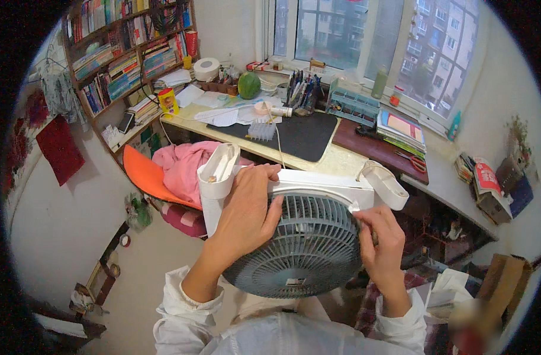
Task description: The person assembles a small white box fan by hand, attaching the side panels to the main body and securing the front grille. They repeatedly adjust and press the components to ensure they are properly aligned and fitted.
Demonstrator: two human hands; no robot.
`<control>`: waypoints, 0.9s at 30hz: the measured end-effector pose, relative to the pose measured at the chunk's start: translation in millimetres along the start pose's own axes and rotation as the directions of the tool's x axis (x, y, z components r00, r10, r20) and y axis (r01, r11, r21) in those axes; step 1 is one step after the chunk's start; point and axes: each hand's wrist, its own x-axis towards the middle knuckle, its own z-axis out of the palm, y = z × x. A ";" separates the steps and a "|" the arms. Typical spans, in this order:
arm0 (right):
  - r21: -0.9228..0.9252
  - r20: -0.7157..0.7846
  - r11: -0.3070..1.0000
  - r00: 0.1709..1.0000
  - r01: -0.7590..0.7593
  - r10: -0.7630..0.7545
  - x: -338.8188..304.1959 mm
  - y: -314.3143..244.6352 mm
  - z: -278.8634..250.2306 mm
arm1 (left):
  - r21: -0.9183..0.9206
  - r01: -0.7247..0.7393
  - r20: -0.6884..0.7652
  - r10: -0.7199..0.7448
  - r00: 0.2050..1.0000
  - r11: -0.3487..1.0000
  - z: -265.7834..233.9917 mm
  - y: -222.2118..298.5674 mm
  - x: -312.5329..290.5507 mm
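Note:
A fan (294, 248) with a white box-shaped housing and a round grey grille is propped upright in front of me, tilted. My left hand (244, 213) grips its top left, with the fingers over the white housing and the thumb against the grille. At the upper right rim of the grille, my right hand (380, 236) pinches a small white piece (354, 207), whose kind I cannot make out. White loop-shaped parts stick out at both top corners, one on the left (217, 171) and one on the right (386, 184).
Behind the fan runs a desk (318, 163) with a black mat (312, 133), papers, pens, a watermelon (249, 86) and scissors (411, 160). An orange chair (146, 174) holding pink cloth (184, 168) stands left. A bookshelf (137, 50) is far left. Cardboard (504, 281) lies at right.

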 end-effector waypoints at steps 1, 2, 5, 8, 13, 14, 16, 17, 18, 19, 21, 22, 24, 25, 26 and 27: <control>0.028 -0.028 0.999 0.999 0.045 -0.045 10.3 -8.6 3.1 | 0.033 -0.015 -0.003 0.016 1.000 0.999 0.5 -2.3 0.6; 0.069 -0.007 0.992 0.995 0.104 -0.104 21.3 -16.9 7.1 | 0.033 -0.010 -0.002 0.010 1.000 0.999 0.6 -3.4 0.0; 0.163 0.070 0.961 0.969 0.221 -0.235 50.1 -30.7 21.6 | 0.011 -0.015 0.005 0.015 1.000 1.000 3.3 -0.3 1.1; 0.176 0.200 0.954 0.941 0.241 -0.274 66.4 -21.9 43.6 | 0.004 -0.058 -0.013 0.058 0.998 0.998 1.8 1.0 -0.2; -0.017 0.326 0.967 0.915 0.255 -0.236 68.6 -19.0 47.5 | 0.006 -0.050 0.004 0.050 0.999 0.999 -4.2 -1.0 -6.3; -0.046 0.341 0.967 0.914 0.249 -0.219 67.9 -20.6 46.6 | 0.007 -0.062 -0.009 0.062 0.998 0.998 -3.4 -1.1 -7.9; -0.123 0.349 0.970 0.924 0.210 -0.156 64.7 -23.6 40.3 | -0.002 -0.077 -0.011 0.077 0.997 0.997 -1.7 0.0 -7.4; -0.163 0.351 0.968 0.928 0.190 -0.123 61.6 -24.2 37.4 | -0.007 -0.074 -0.001 0.074 0.997 0.997 -1.2 1.5 -7.3; -0.190 0.327 0.968 0.940 0.166 -0.097 58.0 -24.2 34.1 | -0.009 -0.073 0.006 0.073 0.997 0.997 -0.9 3.3 -6.9; -0.216 0.302 0.966 0.951 0.140 -0.070 53.7 -24.2 30.7 | 0.002 -0.070 -0.002 0.070 0.998 0.998 0.1 4.3 -7.3; -0.269 0.290 0.957 0.957 0.108 -0.026 50.0 -24.2 24.7 | 0.026 -0.067 -0.012 0.067 0.998 0.997 2.4 6.6 -8.3; -0.296 0.304 0.950 0.953 0.103 -0.009 48.9 -24.6 21.7 | 0.023 -0.073 -0.004 0.073 0.997 0.997 3.4 8.3 -8.5; -0.324 0.308 0.942 0.951 0.087 0.018 45.6 -23.0 15.7 | 0.018 -0.089 0.010 0.089 0.996 0.996 4.7 12.3 -8.4; -0.325 0.300 0.943 0.954 0.076 0.027 42.4 -19.3 12.2 | 0.021 -0.091 0.016 0.091 0.996 0.996 4.8 14.5 -8.1; -0.326 0.292 0.943 0.956 0.066 0.034 38.3 -14.1 8.8 | 0.025 -0.092 0.021 0.092 0.996 0.995 4.6 16.5 -8.3; -0.378 0.295 0.925 0.953 0.047 0.073 31.0 0.5 5.5 | 0.036 -0.091 0.026 0.090 0.996 0.995 3.1 18.7 -9.0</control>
